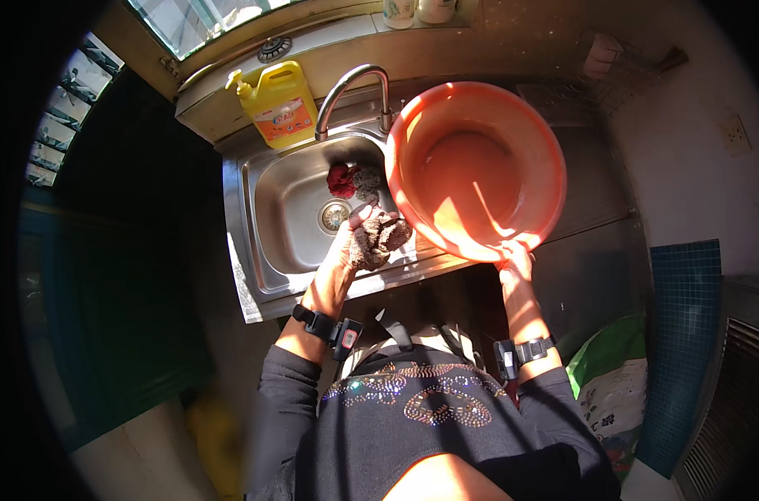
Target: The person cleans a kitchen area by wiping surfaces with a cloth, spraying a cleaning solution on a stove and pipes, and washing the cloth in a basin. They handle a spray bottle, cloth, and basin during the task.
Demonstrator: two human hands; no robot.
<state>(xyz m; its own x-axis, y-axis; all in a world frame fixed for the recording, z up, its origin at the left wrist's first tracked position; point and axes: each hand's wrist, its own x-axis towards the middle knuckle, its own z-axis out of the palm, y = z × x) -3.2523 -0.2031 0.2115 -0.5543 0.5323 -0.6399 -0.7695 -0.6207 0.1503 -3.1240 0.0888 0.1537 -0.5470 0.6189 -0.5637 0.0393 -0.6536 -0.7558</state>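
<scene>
My left hand [346, 244] is closed around a crumpled brown cloth [384, 240], held over the right side of the steel sink [283, 196]. With its fingers on the near rim, my right hand [515, 260] grips a large orange-red plastic basin [404, 188]. The basin stands tilted toward me, to the right of the sink, and sunlight falls across its inside. In the sink, beyond my left hand, lie a dark red crumpled cloth [340, 179] and a grey one [366, 182]. The drain strainer [333, 215] shows beside them.
A curved faucet [352, 77] rises behind the sink. To its left stands a yellow pump jug [281, 104]. Two white containers [398, 12] sit on the back ledge. A green and white sack [611, 380] leans at the lower right, near a blue tiled panel [684, 334].
</scene>
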